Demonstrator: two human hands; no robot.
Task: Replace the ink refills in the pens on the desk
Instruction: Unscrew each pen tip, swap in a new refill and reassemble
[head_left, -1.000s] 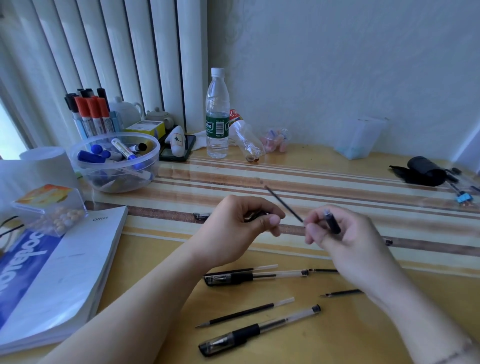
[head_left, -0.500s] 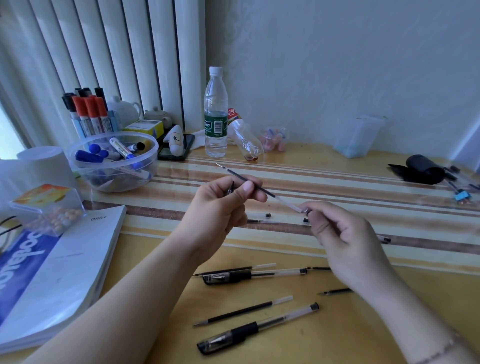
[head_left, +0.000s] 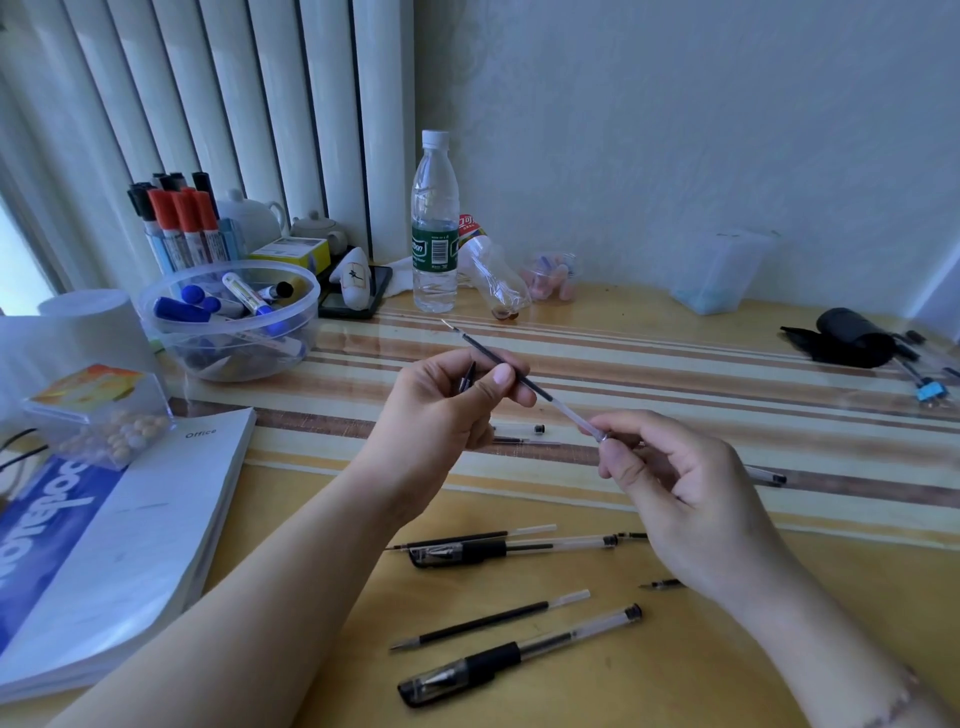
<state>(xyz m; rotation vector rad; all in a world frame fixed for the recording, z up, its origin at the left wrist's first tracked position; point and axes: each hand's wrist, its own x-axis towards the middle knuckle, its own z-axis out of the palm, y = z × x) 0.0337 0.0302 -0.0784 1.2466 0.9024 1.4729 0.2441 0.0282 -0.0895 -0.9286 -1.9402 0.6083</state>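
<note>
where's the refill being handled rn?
Head view, mid-frame above the desk: the refill slants between the left hand, pinching its dark middle, and the right hand, holding its clear end.

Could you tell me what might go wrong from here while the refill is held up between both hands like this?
The refill is pinched only between the left hand and the right hand, so bending could kink it or leak ink. Its bare tip points toward the water bottle, so a forward slip might smear ink. The small dark piece in the left hand could drop among the pens below.
</note>
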